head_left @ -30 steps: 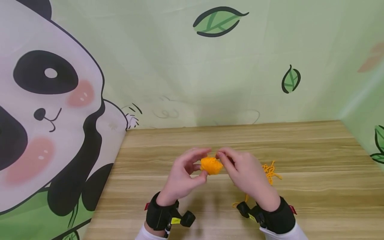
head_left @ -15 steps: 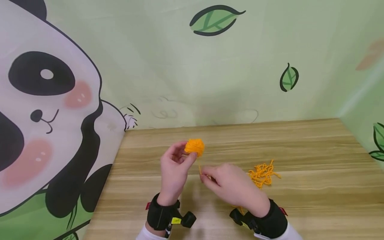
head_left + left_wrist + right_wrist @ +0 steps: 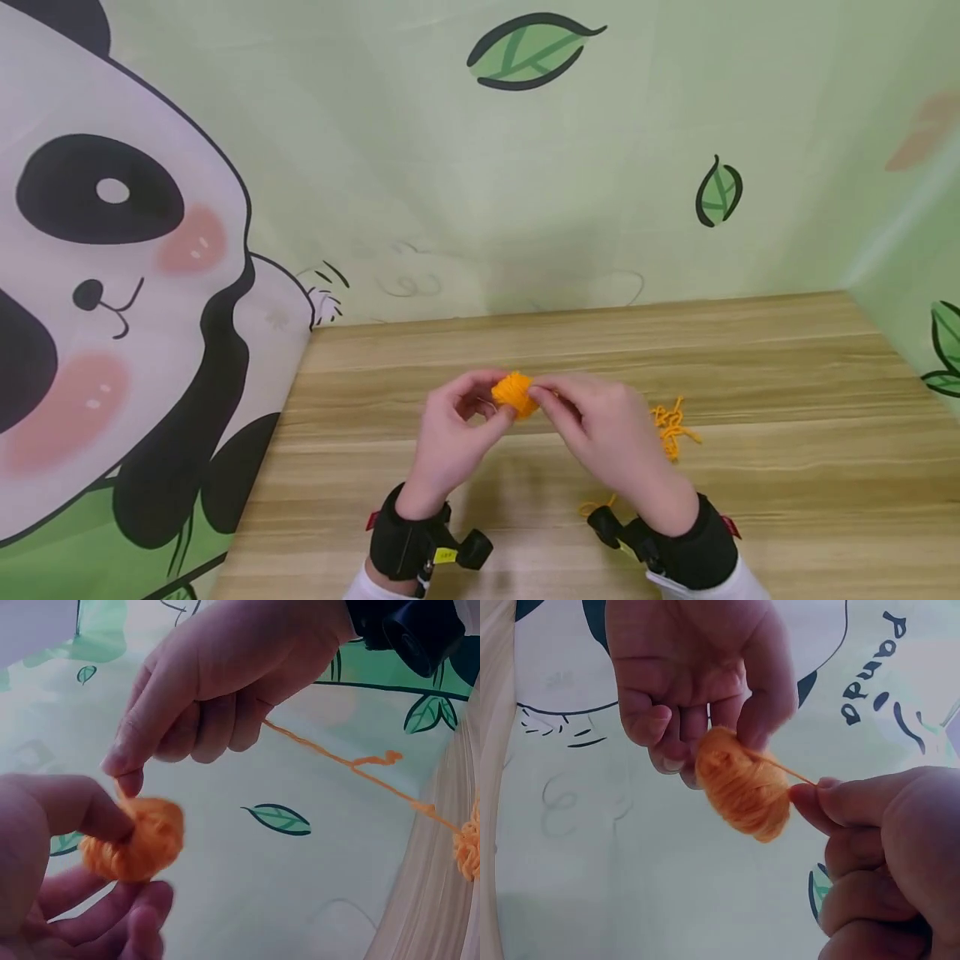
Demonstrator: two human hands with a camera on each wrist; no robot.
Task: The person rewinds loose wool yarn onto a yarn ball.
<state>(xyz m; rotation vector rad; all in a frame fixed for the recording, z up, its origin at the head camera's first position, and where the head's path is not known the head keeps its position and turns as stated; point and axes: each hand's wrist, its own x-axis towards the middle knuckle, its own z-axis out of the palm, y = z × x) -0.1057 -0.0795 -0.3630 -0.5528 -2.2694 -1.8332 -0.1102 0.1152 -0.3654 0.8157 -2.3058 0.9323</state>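
A small orange ball of yarn [image 3: 514,395] is held above the table between the thumb and fingers of my left hand [image 3: 457,433]. My right hand [image 3: 607,425] pinches the yarn strand [image 3: 799,775] between thumb and forefinger, close beside the ball. In the right wrist view the strand runs taut from the ball to the right fingertips. From under the curled right fingers, the left wrist view shows the strand [image 3: 322,752] trailing on to the loose yarn. That tangled heap of orange yarn [image 3: 671,429] lies on the table, partly hidden behind my right hand.
The wooden table [image 3: 787,375] meets a pale green backdrop [image 3: 420,167] printed with leaves and a panda [image 3: 150,317]. A stray loop of yarn [image 3: 597,505] lies near the right wrist. Both wrists wear black straps with small cameras [image 3: 474,550].
The ball went left and up with my right hand drawing the strand below it, then came back down and right. Now the right fingertips are back against the ball's side.
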